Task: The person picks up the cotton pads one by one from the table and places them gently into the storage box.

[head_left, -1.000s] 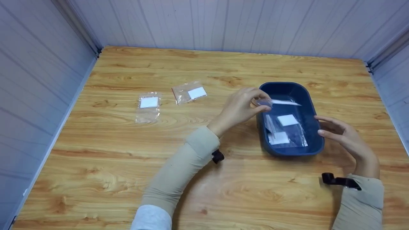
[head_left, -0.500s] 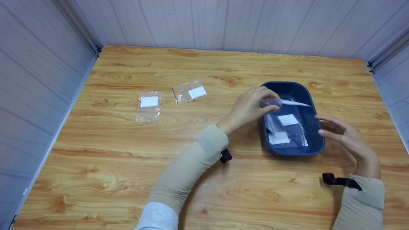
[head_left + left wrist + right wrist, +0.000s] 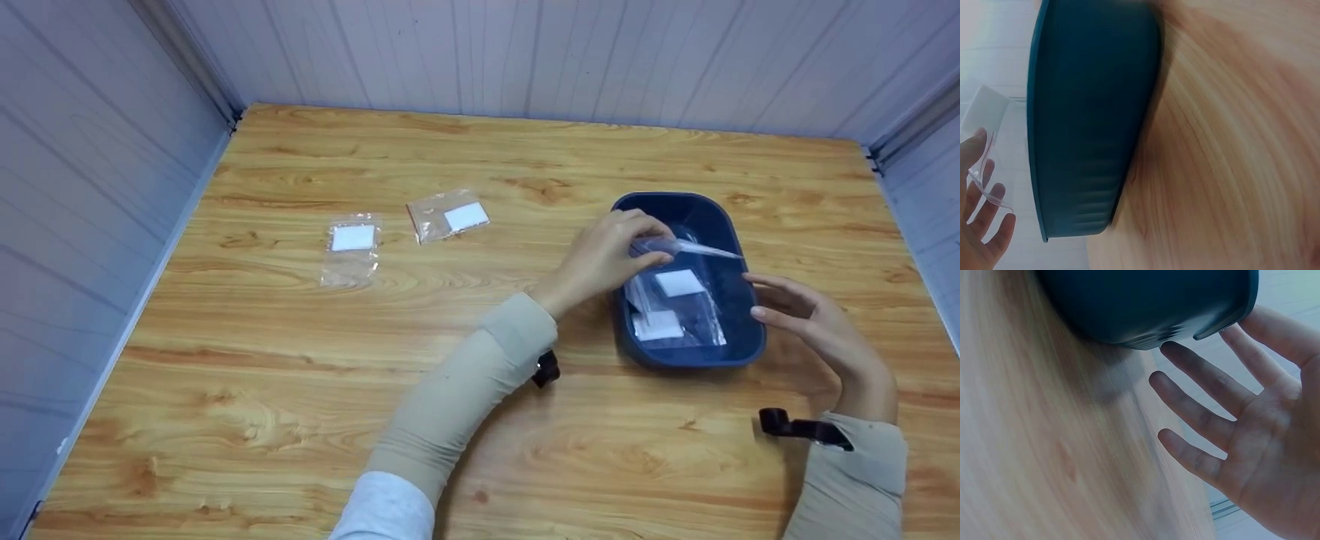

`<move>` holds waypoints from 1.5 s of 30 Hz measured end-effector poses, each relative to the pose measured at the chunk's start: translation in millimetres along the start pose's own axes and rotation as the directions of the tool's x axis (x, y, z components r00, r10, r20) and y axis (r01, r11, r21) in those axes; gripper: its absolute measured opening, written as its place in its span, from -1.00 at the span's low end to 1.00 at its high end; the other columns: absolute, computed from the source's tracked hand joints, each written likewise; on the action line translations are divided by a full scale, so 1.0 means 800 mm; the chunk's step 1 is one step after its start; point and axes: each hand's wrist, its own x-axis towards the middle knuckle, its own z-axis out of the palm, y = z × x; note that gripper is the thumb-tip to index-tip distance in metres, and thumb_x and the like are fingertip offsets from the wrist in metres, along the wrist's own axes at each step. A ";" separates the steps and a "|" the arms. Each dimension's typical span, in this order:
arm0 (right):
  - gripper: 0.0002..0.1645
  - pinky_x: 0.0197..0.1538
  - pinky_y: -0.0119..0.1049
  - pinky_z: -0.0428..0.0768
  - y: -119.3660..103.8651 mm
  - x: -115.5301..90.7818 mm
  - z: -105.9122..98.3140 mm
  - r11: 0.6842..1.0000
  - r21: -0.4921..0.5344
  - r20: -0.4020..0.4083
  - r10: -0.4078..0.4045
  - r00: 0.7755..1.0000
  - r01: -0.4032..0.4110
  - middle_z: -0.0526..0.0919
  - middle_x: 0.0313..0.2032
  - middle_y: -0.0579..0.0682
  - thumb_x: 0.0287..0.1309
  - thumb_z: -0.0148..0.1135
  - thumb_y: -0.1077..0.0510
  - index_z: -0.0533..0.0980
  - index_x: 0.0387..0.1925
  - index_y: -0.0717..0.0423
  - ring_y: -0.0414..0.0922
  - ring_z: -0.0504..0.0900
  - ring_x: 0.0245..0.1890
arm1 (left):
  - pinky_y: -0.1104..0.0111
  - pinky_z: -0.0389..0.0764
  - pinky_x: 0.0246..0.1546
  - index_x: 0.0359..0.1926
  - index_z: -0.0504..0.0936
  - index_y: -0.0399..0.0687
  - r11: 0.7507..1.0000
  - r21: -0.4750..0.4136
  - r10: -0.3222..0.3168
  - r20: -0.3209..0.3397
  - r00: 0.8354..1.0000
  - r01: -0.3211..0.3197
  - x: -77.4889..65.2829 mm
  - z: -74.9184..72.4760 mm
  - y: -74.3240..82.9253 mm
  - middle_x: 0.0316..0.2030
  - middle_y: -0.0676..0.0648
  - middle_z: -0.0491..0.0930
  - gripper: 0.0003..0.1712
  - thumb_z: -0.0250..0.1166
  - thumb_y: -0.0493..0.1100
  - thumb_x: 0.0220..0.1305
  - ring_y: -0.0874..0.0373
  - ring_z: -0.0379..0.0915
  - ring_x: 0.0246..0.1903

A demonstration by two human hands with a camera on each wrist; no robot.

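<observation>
My left hand (image 3: 611,251) pinches a clear zip bag (image 3: 712,249) by one end, above the far half of a dark blue plastic bin (image 3: 690,356). The bag's white label (image 3: 985,109) points away from the fingers in the left wrist view. Inside the bin lie several more clear bags with white labels (image 3: 680,283). On the bin's right side, my right hand (image 3: 817,322) has its thumb and forefinger at the rim. Its other fingers (image 3: 1202,413) are spread and nearly straight beside the outer wall in the right wrist view.
Two clear bags with white labels lie on the wooden table (image 3: 300,390) to the left: one bag (image 3: 351,251) farther left, another bag (image 3: 448,216) nearer the middle. Pale panel walls (image 3: 487,60) stand behind the table and at both sides.
My left hand has moved right with the pinched bag, farther over the bin. The right hand stays at the rim, and the two bags on the table lie as before.
</observation>
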 end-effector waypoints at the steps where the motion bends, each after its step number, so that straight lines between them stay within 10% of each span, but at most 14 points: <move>1: -0.40 0.04 -0.60 0.44 0.000 0.000 0.000 1.000 0.008 0.001 -0.009 1.000 0.009 0.45 0.21 -0.28 0.42 0.14 0.18 0.29 0.43 0.10 -0.42 0.44 0.12 | 0.56 0.39 -0.05 -0.01 0.69 0.10 1.000 0.002 -0.001 0.004 1.000 0.001 0.000 0.002 0.000 -0.13 0.17 0.61 -0.67 0.35 0.09 0.29 0.33 0.44 -0.08; 24: -0.41 0.04 -0.60 0.44 0.001 0.000 0.002 0.998 -0.006 -0.011 -0.055 0.998 0.055 0.48 0.20 -0.27 0.41 0.15 0.22 0.31 0.42 0.12 -0.42 0.47 0.12 | 0.54 0.30 0.16 0.16 0.61 0.15 0.998 0.027 -0.053 0.091 0.994 0.051 -0.006 0.012 -0.003 0.08 0.17 0.57 -0.58 0.32 0.09 0.33 0.31 0.38 0.12; 45: -0.41 0.04 -0.59 0.47 0.000 -0.001 -0.001 0.996 0.024 -0.009 -0.083 0.997 0.083 0.48 0.20 -0.31 0.40 0.13 0.26 0.31 0.41 0.15 -0.42 0.48 0.12 | 0.58 0.37 0.07 0.12 0.64 0.06 0.999 -0.026 0.030 0.023 0.999 -0.029 -0.021 -0.010 -0.005 0.03 0.12 0.60 -0.63 0.34 0.00 0.33 0.34 0.44 0.07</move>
